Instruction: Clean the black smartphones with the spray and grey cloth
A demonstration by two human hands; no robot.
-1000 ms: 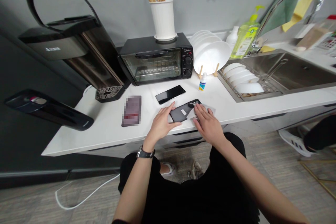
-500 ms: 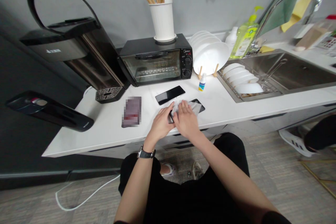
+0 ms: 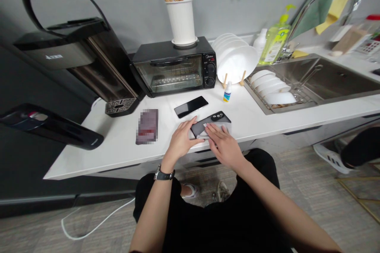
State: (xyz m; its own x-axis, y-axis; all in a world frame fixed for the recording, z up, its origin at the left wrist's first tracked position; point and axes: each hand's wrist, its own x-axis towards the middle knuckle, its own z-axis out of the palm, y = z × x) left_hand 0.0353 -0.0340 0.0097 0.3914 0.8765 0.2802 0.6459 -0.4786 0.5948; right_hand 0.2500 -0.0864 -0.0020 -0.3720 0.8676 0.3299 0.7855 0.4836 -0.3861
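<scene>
Your phone (image 3: 214,118) lies at the white counter's (image 3: 118,148) near edge, left hand (image 3: 180,141) gripping its end, right hand (image 3: 225,147) flat on a cloth (image 3: 222,127) over it. The oven (image 3: 175,67) at 12 o'clock bears an unreadable badge.

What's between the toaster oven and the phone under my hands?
In the head view, a second black phone lies flat on the counter between toaster oven and held phone.

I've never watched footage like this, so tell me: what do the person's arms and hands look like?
Both forearms are bare, no sleeves showing. The left hand and right hand wear no gloves. A wristwatch with a dark strap and silvery case sits on the left wrist.
</scene>
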